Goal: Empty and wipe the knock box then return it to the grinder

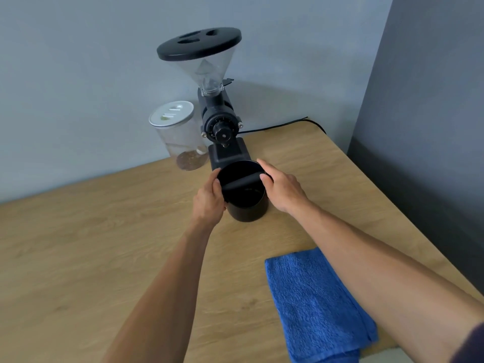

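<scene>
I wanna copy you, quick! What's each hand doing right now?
Left hand: closed around the left side of the knock box.
Right hand: on the box's right rim, fingers partly open; a firm grip cannot be told.

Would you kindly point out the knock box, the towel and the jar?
knock box (247,209): head view, front outer wall.
towel (314,302): head view, middle of the cloth.
jar (180,145): head view, clear side wall.
</scene>
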